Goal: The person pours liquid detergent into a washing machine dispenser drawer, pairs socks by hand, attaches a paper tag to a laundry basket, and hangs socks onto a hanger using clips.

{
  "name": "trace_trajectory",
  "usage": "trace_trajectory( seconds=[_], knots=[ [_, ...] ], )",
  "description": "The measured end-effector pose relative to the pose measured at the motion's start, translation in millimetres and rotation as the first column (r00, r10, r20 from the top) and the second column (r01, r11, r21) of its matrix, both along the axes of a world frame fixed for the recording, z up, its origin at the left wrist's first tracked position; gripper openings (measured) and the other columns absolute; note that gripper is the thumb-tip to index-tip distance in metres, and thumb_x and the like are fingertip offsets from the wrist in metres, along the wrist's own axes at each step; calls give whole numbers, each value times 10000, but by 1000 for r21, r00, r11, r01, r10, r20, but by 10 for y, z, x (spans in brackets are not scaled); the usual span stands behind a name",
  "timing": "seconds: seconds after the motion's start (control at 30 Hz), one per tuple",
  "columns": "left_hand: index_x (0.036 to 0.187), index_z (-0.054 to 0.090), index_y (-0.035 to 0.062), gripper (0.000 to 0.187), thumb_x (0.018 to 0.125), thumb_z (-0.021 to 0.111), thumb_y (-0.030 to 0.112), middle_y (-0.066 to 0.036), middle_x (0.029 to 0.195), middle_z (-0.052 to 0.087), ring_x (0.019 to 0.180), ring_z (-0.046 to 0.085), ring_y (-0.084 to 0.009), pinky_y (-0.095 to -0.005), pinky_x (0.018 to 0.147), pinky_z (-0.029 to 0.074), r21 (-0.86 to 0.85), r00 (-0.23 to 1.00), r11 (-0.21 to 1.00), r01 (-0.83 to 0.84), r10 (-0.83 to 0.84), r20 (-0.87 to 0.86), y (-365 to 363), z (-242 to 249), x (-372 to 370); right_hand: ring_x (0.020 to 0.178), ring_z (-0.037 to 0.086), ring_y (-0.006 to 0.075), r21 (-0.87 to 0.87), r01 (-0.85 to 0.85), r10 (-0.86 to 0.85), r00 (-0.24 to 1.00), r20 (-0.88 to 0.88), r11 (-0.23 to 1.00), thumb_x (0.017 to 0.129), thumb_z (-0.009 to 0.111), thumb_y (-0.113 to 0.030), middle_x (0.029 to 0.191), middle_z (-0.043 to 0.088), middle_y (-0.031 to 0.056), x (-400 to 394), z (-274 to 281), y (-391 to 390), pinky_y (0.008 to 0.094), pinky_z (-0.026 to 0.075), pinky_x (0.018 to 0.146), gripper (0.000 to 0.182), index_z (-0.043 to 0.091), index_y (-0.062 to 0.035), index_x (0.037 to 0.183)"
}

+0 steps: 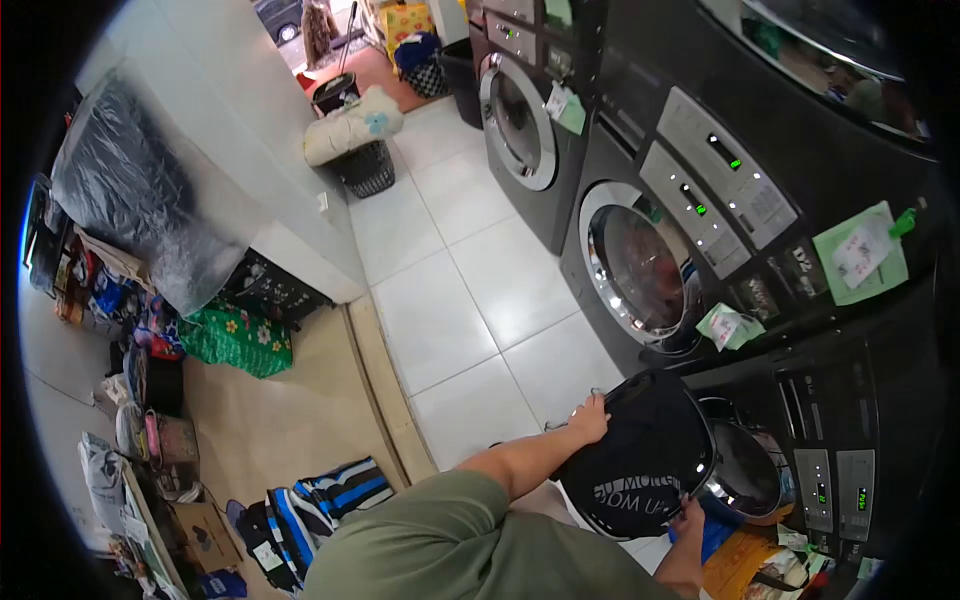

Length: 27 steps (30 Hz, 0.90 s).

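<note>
A black basket [625,455], covered or filled with dark cloth that carries pale lettering, is held in front of my body at the lower right. My left hand [590,418] grips its upper left rim, fingers bent over the edge. At the lower right rim, near the lettering, my right hand [687,514] is closed on the basket. Just right of the basket stands an open round washer door [742,468].
Dark front-loading machines [640,265] line the right side. A basket [368,170] with a pale fluffy item stands on white tiles [430,310]. Striped bags [345,487], a green flowered bag [240,340] and an orange bag [738,565] lie around. A floor ledge [385,390] runs along the left.
</note>
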<state>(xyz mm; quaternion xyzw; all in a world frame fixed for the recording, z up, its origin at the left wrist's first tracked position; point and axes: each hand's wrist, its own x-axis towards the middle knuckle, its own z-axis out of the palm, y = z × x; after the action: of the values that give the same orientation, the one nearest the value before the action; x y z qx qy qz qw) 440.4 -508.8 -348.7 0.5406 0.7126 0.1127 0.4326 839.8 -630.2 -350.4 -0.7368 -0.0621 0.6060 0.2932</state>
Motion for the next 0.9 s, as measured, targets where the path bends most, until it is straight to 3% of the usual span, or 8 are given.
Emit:
trace_trajectory(
  seconds=[0.2, 0.3, 0.4, 0.6, 0.77, 0.83, 0.87, 0.9],
  knots=[
    [1345, 450, 28, 550, 877, 594, 278, -227, 1326, 514, 1179, 543, -369, -477, 987, 436, -236, 933, 967, 93, -2, 361, 144, -71, -312, 842, 657, 245, -129, 202, -181, 970, 162, 971, 935, 606, -338, 1052, 662, 106, -391, 22, -284, 390, 539, 720, 455, 561, 10, 1224],
    [1326, 476, 23, 577, 842, 617, 303, -200, 1294, 539, 1180, 539, -331, -438, 981, 434, -547, 633, 837, -33, 441, 636, 380, -13, -670, 768, 641, 227, -10, 158, -153, 972, 177, 987, 884, 664, -276, 943, 657, 98, -502, -264, -348, 366, 529, 661, 406, 587, 9, 1163],
    [1221, 528, -24, 589, 843, 589, 424, -167, 1149, 566, 1015, 546, -282, -404, 901, 439, -600, 599, 798, -62, 510, 617, 543, 441, -1419, 832, 667, 264, -126, -127, 177, 788, 590, 984, 907, 633, -245, 971, 670, 139, -1790, 1067, 13, 412, 544, 704, 340, 602, 24, 1114],
    [971, 638, -18, 612, 861, 515, 571, -128, 875, 598, 828, 539, -255, -390, 769, 421, -523, 565, 790, -320, 602, 564, 797, 172, -2772, 678, 589, 161, 46, -154, 114, 872, 477, 987, 840, 736, -272, 822, 643, 49, -3335, 1797, 673, 326, 478, 581, 302, 656, -14, 973],
    [662, 531, 136, 476, 896, 514, 551, -8, 573, 456, 543, 413, -140, -319, 542, 318, -495, 415, 671, -552, 736, 535, 1159, 68, -3806, 899, 635, 208, 62, -261, 224, 909, 351, 963, 807, 766, -372, 1000, 680, 122, -3777, 699, 1310, 367, 496, 777, 535, 641, 50, 1111],
    [807, 584, 118, 416, 937, 485, 500, -21, 712, 528, 676, 501, -141, -323, 598, 403, -465, 405, 690, -555, 712, 574, 1262, -247, -4195, 909, 627, 189, -207, -333, 387, 858, 337, 920, 778, 788, -427, 1006, 678, 150, -4286, 700, 1765, 350, 502, 765, 626, 634, 87, 1100],
    [1030, 600, 66, 467, 957, 448, 502, -51, 797, 539, 731, 520, -164, -343, 695, 460, -572, 252, 639, -515, 751, 611, 1392, -239, -4313, 833, 637, 181, 17, -222, 217, 964, 156, 975, 787, 789, -406, 997, 678, 144, -4613, 821, 1931, 322, 514, 698, 607, 632, 105, 1073],
    [1214, 547, 39, 565, 966, 406, 526, -96, 955, 593, 852, 577, -208, -370, 822, 485, -491, 384, 723, -486, 681, 623, 1480, -36, -4431, 791, 657, 198, 27, -177, 177, 984, 18, 984, 810, 778, -348, 982, 677, 148, -4511, 93, 1982, 328, 541, 672, 561, 616, 119, 1076]
  ],
)
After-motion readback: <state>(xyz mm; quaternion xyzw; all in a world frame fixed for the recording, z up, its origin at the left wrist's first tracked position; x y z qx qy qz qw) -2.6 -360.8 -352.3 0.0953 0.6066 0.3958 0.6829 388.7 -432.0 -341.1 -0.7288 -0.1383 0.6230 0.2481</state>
